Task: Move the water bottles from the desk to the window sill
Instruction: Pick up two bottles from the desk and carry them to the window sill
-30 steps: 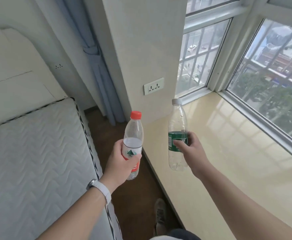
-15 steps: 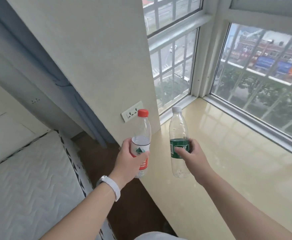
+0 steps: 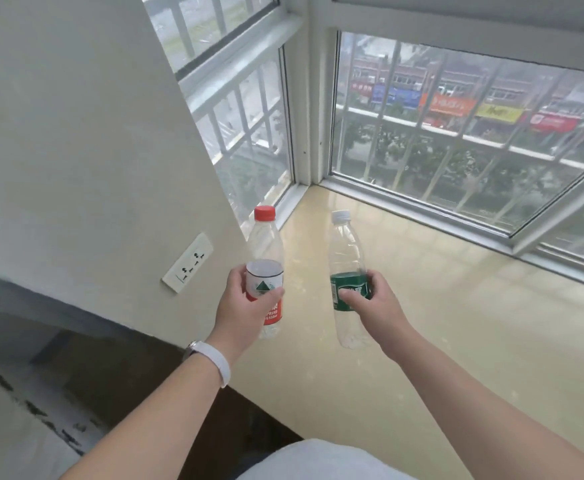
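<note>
Both bottles are off the bench, not yet set down. The left hand (image 3: 240, 306) grips the red-capped bottle (image 3: 266, 268) and the right hand (image 3: 375, 303) the green-labelled bottle (image 3: 347, 271), over the window sill's (image 3: 456, 323) left end; lowering them remains.

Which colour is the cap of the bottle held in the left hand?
Red. The cap of the bottle in the left hand shows best in the head view.
</note>
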### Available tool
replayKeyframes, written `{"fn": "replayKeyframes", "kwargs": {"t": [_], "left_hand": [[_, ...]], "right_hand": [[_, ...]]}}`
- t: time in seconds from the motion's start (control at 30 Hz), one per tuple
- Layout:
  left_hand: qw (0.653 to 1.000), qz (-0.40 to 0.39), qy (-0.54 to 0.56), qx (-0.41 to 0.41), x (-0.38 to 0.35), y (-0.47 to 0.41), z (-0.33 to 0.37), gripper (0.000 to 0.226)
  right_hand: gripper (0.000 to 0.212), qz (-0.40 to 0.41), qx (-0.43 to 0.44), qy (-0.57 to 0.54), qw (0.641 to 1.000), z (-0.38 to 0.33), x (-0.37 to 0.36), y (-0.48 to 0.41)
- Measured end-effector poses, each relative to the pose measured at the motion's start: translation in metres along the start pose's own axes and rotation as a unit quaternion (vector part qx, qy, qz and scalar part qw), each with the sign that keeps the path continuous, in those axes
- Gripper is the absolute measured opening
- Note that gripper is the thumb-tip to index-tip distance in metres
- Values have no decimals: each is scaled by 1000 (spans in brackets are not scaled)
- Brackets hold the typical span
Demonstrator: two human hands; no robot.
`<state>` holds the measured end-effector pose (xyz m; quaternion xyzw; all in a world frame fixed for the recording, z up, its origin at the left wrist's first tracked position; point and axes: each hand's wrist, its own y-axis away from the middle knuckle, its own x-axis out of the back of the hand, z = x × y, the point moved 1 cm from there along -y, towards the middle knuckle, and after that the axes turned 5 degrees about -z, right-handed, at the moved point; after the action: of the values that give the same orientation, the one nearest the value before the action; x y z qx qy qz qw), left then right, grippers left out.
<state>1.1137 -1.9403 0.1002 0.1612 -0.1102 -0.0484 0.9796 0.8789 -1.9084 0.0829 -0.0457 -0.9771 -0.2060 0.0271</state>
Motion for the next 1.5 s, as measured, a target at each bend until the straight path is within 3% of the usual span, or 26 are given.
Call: {"fn": "replayKeyframes", "kwargs": {"t": [0.33,0.63,0.9,1.13,1.5], "left_hand": [[995,-94,-32,-9,41,-103,-14,46],[988,-144,-41,43,19,-148,-72,47],[981,-151,-107,49,-3,-176,-115,59],[978,-152,-134,40,-25,-214,-173,55],[986,-129,-109,-13,-38,-242,-215,71]], "right_hand": [[36,104,-46,13,993,-9,-54,-41],[43,123,-102,23,987,35,-81,-79],[45,126,-150,26,980,92,-85,-110],[45,116,-181,37,976,164,-89,-156],[46,133,-161,21,978,213,-96,-181]]}}
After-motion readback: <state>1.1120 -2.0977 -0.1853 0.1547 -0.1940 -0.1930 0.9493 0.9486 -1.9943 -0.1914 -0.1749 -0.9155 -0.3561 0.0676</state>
